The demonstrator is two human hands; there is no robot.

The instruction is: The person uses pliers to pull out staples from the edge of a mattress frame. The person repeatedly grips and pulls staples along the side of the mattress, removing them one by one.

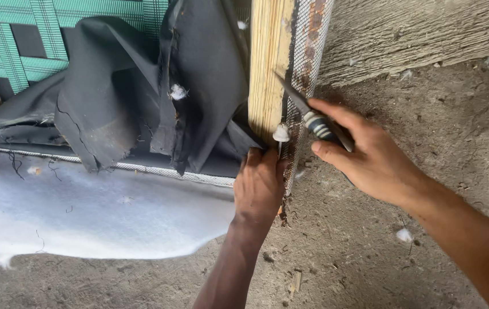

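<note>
While my left hand [260, 186] pinches the mesh strip [304, 74] at the foot of the wooden post [267, 63], my right hand [364, 154] grips a tool [307, 114], its tip against that post. Black cloth [141, 91] hangs left of the post, white padding [84, 212] below it on the floor [370, 257].

hands: 2, left [260, 186], right [370, 157] | tool [307, 114]: 1, at 1 o'clock | wooden post [267, 63]: 1, at 12 o'clock | dark cloth [141, 86]: 1, at 10 o'clock
</note>
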